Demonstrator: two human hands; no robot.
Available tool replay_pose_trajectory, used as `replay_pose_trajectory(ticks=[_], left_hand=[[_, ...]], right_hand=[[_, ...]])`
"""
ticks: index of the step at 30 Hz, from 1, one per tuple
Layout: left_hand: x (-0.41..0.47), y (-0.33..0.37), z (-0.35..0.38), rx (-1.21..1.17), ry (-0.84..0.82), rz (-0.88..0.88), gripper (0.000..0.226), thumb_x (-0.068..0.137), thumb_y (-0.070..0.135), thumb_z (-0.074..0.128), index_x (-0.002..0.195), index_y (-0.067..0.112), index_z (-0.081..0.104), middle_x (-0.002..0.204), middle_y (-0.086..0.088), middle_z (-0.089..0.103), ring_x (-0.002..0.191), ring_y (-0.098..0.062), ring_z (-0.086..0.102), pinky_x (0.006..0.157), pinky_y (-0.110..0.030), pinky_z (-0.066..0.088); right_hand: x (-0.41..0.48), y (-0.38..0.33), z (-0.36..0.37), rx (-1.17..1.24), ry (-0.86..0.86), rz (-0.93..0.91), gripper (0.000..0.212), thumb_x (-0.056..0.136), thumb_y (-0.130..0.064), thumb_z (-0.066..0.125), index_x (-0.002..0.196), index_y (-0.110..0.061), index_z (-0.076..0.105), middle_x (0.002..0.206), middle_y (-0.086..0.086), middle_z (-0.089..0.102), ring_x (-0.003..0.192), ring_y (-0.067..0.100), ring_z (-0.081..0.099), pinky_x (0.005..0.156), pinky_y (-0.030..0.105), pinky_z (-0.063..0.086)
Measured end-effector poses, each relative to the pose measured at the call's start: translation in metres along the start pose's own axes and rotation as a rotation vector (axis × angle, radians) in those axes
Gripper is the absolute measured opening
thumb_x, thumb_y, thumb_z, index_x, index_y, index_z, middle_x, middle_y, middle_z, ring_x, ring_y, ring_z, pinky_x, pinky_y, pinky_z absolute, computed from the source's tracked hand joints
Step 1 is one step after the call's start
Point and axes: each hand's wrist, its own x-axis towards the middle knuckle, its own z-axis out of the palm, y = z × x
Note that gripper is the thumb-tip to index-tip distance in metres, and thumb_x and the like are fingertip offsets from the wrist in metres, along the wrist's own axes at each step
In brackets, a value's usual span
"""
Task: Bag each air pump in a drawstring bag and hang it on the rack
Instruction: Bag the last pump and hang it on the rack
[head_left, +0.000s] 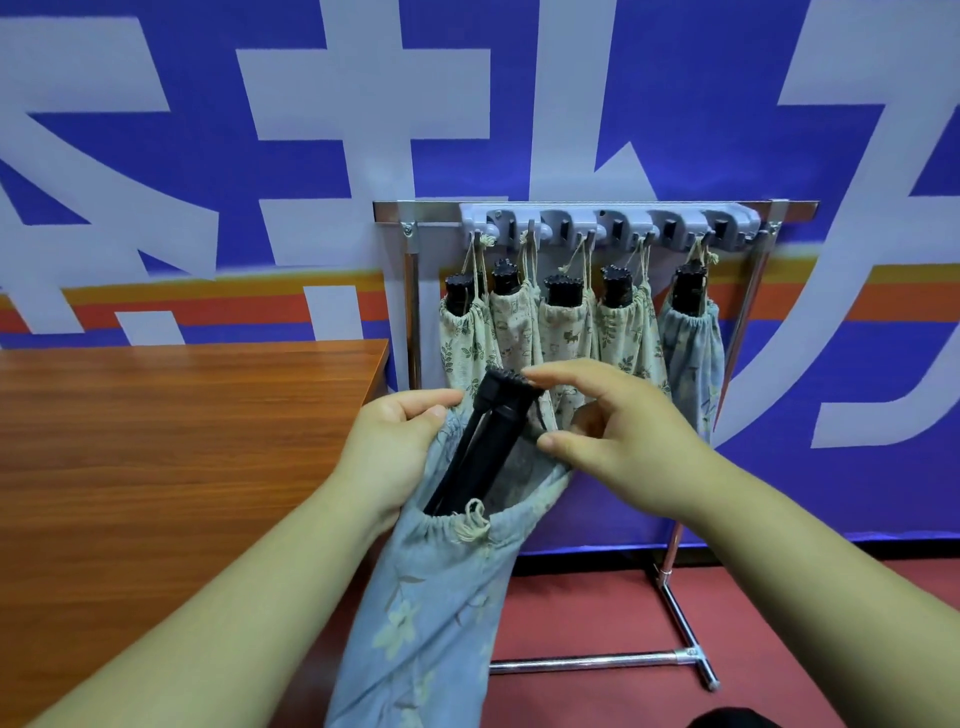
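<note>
A black air pump (480, 447) stands tilted in a pale blue floral drawstring bag (415, 618), its upper half sticking out of the bag's wide mouth. My left hand (389, 447) pinches the left rim of the bag. My right hand (618, 431) grips the right rim between thumb and fingers, with the index finger over the pump's top. Behind them stands a chrome rack (670, 571) with a grey hook strip (608, 223). Several bagged pumps (566, 322) hang from it by their cords, the rightmost in a blue bag (696, 343).
A brown wooden table (156, 467) fills the left side, its corner next to the rack's left post. A blue wall banner with white lettering (363, 130) stands behind. The rack's foot bars (597, 662) lie on red floor at lower right.
</note>
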Motion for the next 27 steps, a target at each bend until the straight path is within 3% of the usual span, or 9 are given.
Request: replay_pose_trajectory(ticks=[4, 8, 13, 16, 18, 21, 23, 25, 27], left_hand=[[0.0, -0.003, 0.001, 0.031, -0.013, 0.016, 0.029, 0.1, 0.007, 0.055, 0.102, 0.02, 0.08, 0.099, -0.006, 0.079, 0.099, -0.025, 0.074, 0.096, -0.051, 0.056], [0.003, -0.004, -0.001, 0.044, 0.02, 0.024, 0.031, 0.099, 0.009, 0.057, 0.096, 0.028, 0.081, 0.099, -0.004, 0.079, 0.101, -0.026, 0.073, 0.097, -0.053, 0.055], [-0.002, 0.0, 0.002, 0.054, 0.034, 0.014, 0.03, 0.097, 0.012, 0.06, 0.089, 0.031, 0.081, 0.094, -0.004, 0.079, 0.096, -0.026, 0.074, 0.094, -0.054, 0.057], [-0.006, 0.006, 0.004, -0.025, 0.027, 0.019, 0.023, 0.091, 0.039, 0.065, 0.09, 0.024, 0.081, 0.093, -0.008, 0.079, 0.097, -0.031, 0.073, 0.097, -0.058, 0.053], [-0.007, 0.008, 0.005, -0.04, 0.012, 0.038, 0.059, 0.074, 0.069, 0.064, 0.091, 0.016, 0.081, 0.096, -0.01, 0.079, 0.101, -0.03, 0.072, 0.1, -0.052, 0.051], [-0.009, 0.008, 0.008, -0.014, -0.073, 0.092, 0.101, 0.059, 0.087, 0.067, 0.094, -0.008, 0.07, 0.083, -0.026, 0.071, 0.081, -0.028, 0.066, 0.083, -0.041, 0.048], [-0.012, 0.008, 0.009, -0.019, -0.103, 0.11, 0.088, 0.059, 0.08, 0.075, 0.094, -0.001, 0.073, 0.088, -0.032, 0.069, 0.081, -0.029, 0.067, 0.083, -0.045, 0.051], [-0.012, 0.01, 0.01, -0.058, -0.083, 0.097, 0.05, 0.062, 0.062, 0.078, 0.091, 0.021, 0.078, 0.087, -0.008, 0.076, 0.087, -0.024, 0.071, 0.088, -0.046, 0.055], [-0.011, 0.012, 0.01, -0.077, -0.056, 0.084, 0.035, 0.066, 0.047, 0.074, 0.092, 0.024, 0.075, 0.082, 0.005, 0.072, 0.079, -0.017, 0.067, 0.08, -0.04, 0.054]], right_hand=[[0.001, 0.003, 0.007, -0.029, -0.037, -0.011, 0.05, 0.082, -0.005, 0.079, 0.123, -0.031, 0.069, 0.105, -0.017, 0.063, 0.06, 0.009, 0.054, 0.064, 0.01, 0.04], [0.001, 0.006, 0.013, -0.054, -0.076, -0.031, 0.048, 0.082, -0.009, 0.08, 0.123, -0.032, 0.07, 0.095, -0.02, 0.06, 0.066, 0.009, 0.055, 0.068, 0.011, 0.04], [0.001, 0.002, 0.022, 0.015, -0.099, -0.048, 0.05, 0.084, -0.007, 0.079, 0.119, -0.041, 0.069, 0.093, 0.0, 0.061, 0.067, 0.012, 0.055, 0.067, 0.014, 0.042], [-0.001, 0.001, 0.022, 0.031, -0.1, -0.051, 0.046, 0.085, -0.007, 0.077, 0.122, -0.033, 0.07, 0.099, 0.0, 0.063, 0.072, 0.015, 0.058, 0.068, 0.015, 0.043], [-0.003, 0.001, 0.021, 0.039, -0.093, -0.058, 0.045, 0.085, -0.007, 0.077, 0.123, -0.03, 0.07, 0.102, -0.002, 0.064, 0.075, 0.019, 0.061, 0.069, 0.017, 0.045], [-0.005, 0.002, 0.021, 0.065, -0.078, -0.051, 0.043, 0.085, -0.007, 0.076, 0.123, -0.026, 0.071, 0.103, -0.004, 0.064, 0.075, 0.022, 0.061, 0.069, 0.019, 0.047], [-0.007, 0.001, 0.02, 0.078, -0.073, -0.042, 0.042, 0.085, -0.006, 0.076, 0.123, -0.025, 0.072, 0.103, -0.008, 0.065, 0.074, 0.023, 0.062, 0.07, 0.019, 0.047], [-0.009, -0.002, 0.021, 0.08, -0.068, -0.031, 0.043, 0.085, -0.006, 0.076, 0.122, -0.026, 0.071, 0.107, -0.01, 0.065, 0.07, 0.022, 0.062, 0.068, 0.02, 0.048], [-0.013, -0.005, 0.022, 0.088, -0.052, -0.013, 0.046, 0.084, -0.003, 0.076, 0.122, -0.029, 0.069, 0.116, -0.012, 0.063, 0.064, 0.019, 0.061, 0.066, 0.019, 0.048]])
